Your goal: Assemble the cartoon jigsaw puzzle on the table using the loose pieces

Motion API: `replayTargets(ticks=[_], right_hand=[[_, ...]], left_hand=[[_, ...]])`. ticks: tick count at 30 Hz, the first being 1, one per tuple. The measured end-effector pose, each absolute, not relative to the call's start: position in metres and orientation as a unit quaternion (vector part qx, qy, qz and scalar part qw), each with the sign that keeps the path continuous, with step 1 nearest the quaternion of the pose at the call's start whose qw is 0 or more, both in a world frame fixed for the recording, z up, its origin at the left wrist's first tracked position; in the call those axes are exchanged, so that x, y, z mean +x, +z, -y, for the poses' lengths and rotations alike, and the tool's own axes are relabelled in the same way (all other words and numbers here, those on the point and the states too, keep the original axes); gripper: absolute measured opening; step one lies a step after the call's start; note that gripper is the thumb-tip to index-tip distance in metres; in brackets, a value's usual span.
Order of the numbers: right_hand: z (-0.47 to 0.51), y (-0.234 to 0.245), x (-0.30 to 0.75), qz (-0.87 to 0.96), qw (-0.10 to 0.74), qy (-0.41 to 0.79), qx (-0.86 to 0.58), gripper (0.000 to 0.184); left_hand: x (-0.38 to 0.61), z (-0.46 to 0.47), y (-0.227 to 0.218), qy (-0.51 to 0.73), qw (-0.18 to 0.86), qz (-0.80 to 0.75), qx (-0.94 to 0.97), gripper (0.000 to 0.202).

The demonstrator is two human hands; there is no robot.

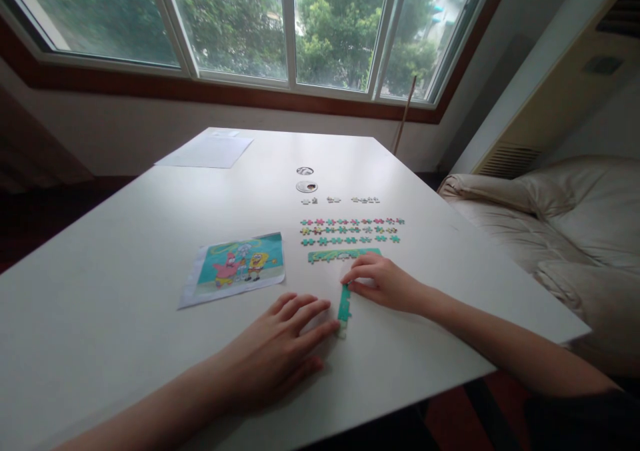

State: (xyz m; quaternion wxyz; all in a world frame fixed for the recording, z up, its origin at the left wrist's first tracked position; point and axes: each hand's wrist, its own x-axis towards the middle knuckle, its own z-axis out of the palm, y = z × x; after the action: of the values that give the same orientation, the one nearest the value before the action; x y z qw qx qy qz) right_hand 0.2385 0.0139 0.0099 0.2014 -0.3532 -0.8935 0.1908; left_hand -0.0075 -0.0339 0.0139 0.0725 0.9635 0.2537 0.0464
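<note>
My left hand lies flat on the white table, fingers stretched out, its fingertips touching the lower end of a short upright strip of joined teal puzzle pieces. My right hand has its fingers curled and pressed on the top end of that strip. Just beyond it lies a joined horizontal strip of green pieces. Farther back, two rows of loose coloured pieces are laid out, and several pale pieces lie behind them.
A cartoon reference picture lies left of the pieces. Two small round lids and a sheet of paper lie farther back. A cream sofa stands right of the table, and the near edge is close to my arms.
</note>
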Motion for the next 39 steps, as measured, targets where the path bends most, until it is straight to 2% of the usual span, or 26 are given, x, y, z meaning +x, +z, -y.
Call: replayTargets(ticks=[11, 17, 27, 33, 39], right_hand=[[-0.019, 0.016, 0.247, 0.884, 0.226, 0.158, -0.376, 0.012], [-0.018, 0.020, 0.249, 0.895, 0.153, 0.176, -0.381, 0.007], [-0.026, 0.020, 0.235, 0.918, 0.091, 0.161, -0.350, 0.005], [-0.037, 0.020, 0.217, 0.940, 0.095, 0.108, -0.309, 0.008], [-0.051, 0.014, 0.197, 0.940, 0.138, 0.076, -0.304, 0.011]], left_hand=[[-0.009, 0.033, 0.011, 0.053, 0.067, -0.246, 0.965, 0.043], [-0.013, 0.028, 0.008, 0.057, 0.035, -0.268, 0.961, 0.041], [-0.029, -0.008, -0.003, 0.120, -0.036, -0.377, 0.918, 0.035], [-0.029, -0.029, -0.011, 0.124, -0.037, -0.417, 0.900, 0.038], [-0.029, -0.031, -0.013, 0.120, -0.022, -0.408, 0.905, 0.037]])
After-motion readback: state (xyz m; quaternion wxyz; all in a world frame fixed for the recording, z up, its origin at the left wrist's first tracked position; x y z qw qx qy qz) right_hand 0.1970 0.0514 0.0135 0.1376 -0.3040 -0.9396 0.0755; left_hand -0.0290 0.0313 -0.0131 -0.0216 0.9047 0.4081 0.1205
